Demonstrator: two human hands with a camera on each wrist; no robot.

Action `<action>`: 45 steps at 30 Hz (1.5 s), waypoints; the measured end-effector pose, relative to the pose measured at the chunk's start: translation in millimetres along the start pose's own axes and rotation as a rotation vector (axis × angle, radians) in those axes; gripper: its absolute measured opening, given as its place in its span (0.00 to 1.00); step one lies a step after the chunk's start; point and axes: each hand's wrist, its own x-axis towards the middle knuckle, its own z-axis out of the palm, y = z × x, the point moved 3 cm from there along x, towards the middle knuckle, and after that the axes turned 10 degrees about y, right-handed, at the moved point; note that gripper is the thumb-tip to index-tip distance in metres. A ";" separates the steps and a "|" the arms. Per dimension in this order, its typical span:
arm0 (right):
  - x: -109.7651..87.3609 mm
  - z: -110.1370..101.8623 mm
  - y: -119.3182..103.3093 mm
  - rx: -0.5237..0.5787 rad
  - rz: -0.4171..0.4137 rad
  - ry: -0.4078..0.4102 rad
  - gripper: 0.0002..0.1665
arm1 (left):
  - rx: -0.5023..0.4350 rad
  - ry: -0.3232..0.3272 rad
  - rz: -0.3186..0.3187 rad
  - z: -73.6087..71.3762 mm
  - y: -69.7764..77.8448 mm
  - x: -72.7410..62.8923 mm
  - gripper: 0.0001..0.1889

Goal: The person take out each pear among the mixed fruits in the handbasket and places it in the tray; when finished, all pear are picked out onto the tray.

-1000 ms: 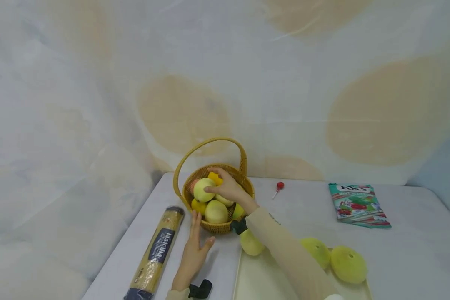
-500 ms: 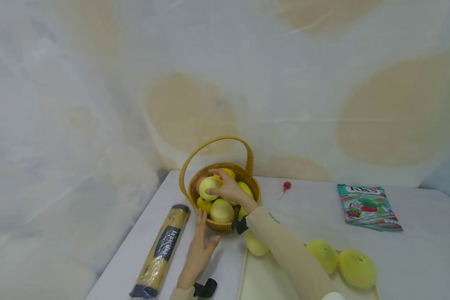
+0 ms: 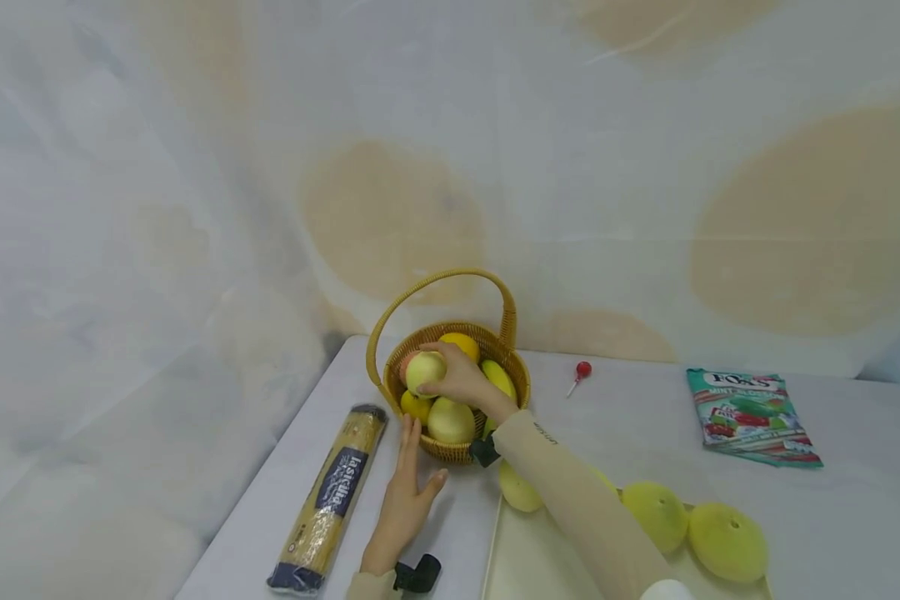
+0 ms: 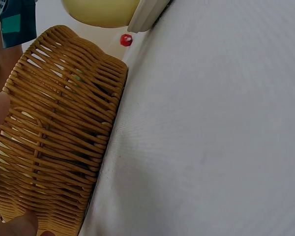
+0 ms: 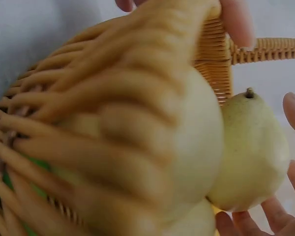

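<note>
Head view: on a white table, a person's right hand (image 3: 468, 383) holds a smooth, round, pale yellow-green pear (image 3: 425, 372) between thumb and fingers, over the left part of a round golden-brown wicker basket (image 3: 450, 452) with a tall arched handle (image 3: 453, 273). Other yellow and pale green fruits (image 3: 451, 422) lie inside. The left hand (image 3: 403, 510), fingers extended and thumb spread wide, reaches the basket's near rim. Left of it lies a long, clear packet of golden pasta (image 3: 328, 500) with dark blue bands. To the right are a cream rectangular tray (image 3: 528, 560) bearing large yellow-green fruits (image 3: 729, 542), a small red lollipop (image 3: 583, 369) and a teal candy bag (image 3: 752, 418).

Left wrist view: the basket's woven wall stands close up, with left-hand fingertips against it.

Right wrist view: the stemmed pear shows beyond the blurred rim, right-hand fingertips around it.
</note>
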 end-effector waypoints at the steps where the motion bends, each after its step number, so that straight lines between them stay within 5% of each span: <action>1: -0.1 -0.2 0.4 -0.012 -0.001 -0.001 0.42 | -0.002 -0.001 0.000 0.6 0.4 0.1 0.44; 12: 3.4 4.8 5.6 -0.158 -0.101 -0.033 0.42 | -0.008 -0.004 0.021 3.7 4.1 -0.3 0.44; 20: -6.2 8.4 8.5 -0.208 -0.123 0.077 0.40 | -0.005 -0.019 0.004 6.9 5.0 -2.0 0.45; 32: -13.6 3.1 3.2 -0.092 -0.020 0.133 0.38 | 0.016 -0.004 0.035 3.0 4.9 -1.3 0.44; 45: -29.7 -5.4 -5.1 0.066 -0.041 0.159 0.38 | 0.020 -0.001 0.011 -1.2 1.2 0.6 0.44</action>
